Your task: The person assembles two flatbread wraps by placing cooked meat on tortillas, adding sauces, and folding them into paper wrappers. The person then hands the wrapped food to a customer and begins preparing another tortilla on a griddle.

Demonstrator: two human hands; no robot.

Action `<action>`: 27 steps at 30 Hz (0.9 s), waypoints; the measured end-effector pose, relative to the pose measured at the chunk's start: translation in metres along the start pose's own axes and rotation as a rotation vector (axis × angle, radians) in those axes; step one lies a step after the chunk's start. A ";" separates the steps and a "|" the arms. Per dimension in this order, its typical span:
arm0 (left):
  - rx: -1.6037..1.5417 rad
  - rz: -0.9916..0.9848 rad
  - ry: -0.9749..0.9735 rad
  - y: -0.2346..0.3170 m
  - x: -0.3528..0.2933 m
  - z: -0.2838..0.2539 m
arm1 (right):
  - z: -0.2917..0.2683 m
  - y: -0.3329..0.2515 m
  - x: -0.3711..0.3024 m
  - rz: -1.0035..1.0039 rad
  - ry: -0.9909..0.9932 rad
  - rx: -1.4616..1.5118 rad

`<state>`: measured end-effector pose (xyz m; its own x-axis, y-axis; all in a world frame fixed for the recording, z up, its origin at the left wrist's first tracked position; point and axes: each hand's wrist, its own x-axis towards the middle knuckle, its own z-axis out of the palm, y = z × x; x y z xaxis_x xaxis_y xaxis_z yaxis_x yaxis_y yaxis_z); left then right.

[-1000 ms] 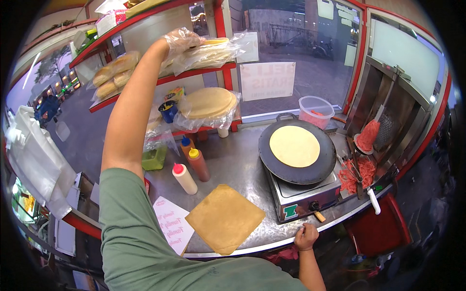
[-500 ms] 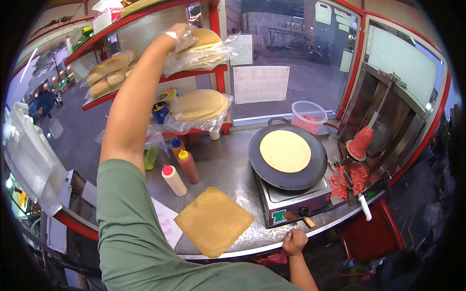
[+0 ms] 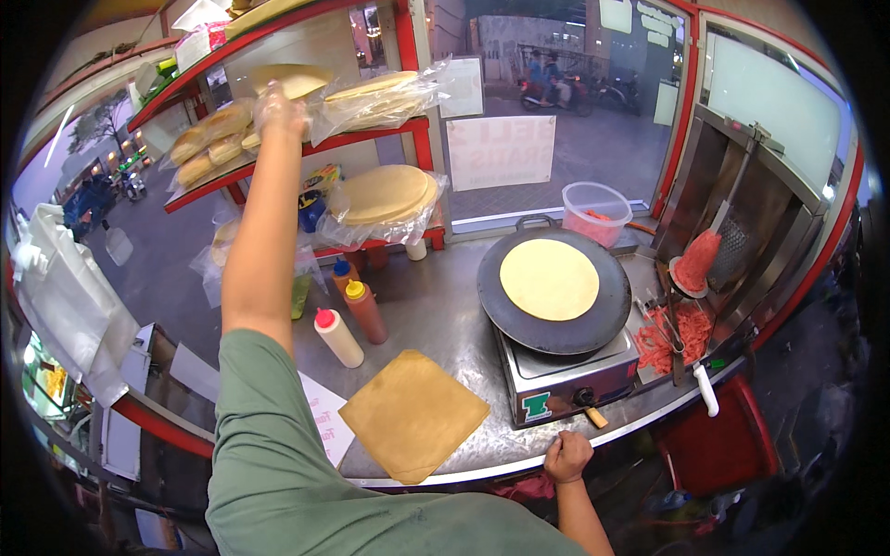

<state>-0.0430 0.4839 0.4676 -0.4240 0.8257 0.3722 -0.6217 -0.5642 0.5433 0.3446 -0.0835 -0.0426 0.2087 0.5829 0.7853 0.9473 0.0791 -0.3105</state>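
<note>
Up at the shelf, my left hand (image 3: 280, 113) wears a clear plastic glove and grips a round flatbread (image 3: 298, 85), which is slightly blurred. Beside it on the upper shelf lies a plastic bag of flatbreads (image 3: 375, 88). My right hand (image 3: 567, 457) is closed in a loose fist by the counter's front edge, below the stove knob. Another flatbread (image 3: 549, 280) lies flat on a dark round griddle (image 3: 556, 338) on the gas stove (image 3: 575, 385). A square of brown paper (image 3: 414, 417) lies on the counter in front of me.
Squeeze bottles (image 3: 338, 338) stand left of the paper. A second flatbread stack (image 3: 385, 196) sits on the lower shelf, and long bread rolls (image 3: 209, 144) lie on the upper one. At right are a meat spit (image 3: 695, 262), shredded meat (image 3: 681, 334), a white-handled knife (image 3: 706, 389) and a plastic tub (image 3: 593, 215).
My left hand has moved left, away from the bag, drawing a flatbread with it. My right hand stays at the counter edge. Riders on a motorbike have appeared beyond the glass.
</note>
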 end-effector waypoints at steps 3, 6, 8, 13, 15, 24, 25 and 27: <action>-0.208 -0.012 -0.337 0.032 -0.124 0.000 | -0.001 0.003 -0.003 0.005 0.023 -0.019; 0.307 -0.158 -0.934 0.050 -0.216 -0.044 | 0.000 -0.004 0.005 -0.017 0.033 0.013; 0.886 -0.399 -1.131 0.043 -0.271 -0.063 | -0.001 -0.004 0.007 -0.028 0.018 0.002; 0.911 -0.549 -0.936 -0.008 -0.298 -0.065 | -0.001 -0.002 0.006 -0.013 0.013 0.008; 1.013 -0.352 -0.815 -0.035 -0.225 -0.069 | -0.002 -0.003 0.006 0.000 0.014 0.010; 1.890 0.528 -1.021 -0.081 -0.133 -0.092 | -0.007 -0.009 0.011 0.043 0.032 0.007; 1.989 0.328 -1.065 -0.077 -0.154 -0.074 | -0.009 -0.011 0.011 0.057 0.027 0.012; 2.173 -0.063 -1.120 -0.073 -0.198 -0.038 | -0.009 -0.010 0.010 0.062 0.025 0.023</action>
<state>0.0610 0.3613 0.3255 0.3579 0.9335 0.0241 0.9335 -0.3570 -0.0328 0.3395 -0.0857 -0.0265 0.2729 0.5669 0.7773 0.9266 0.0625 -0.3709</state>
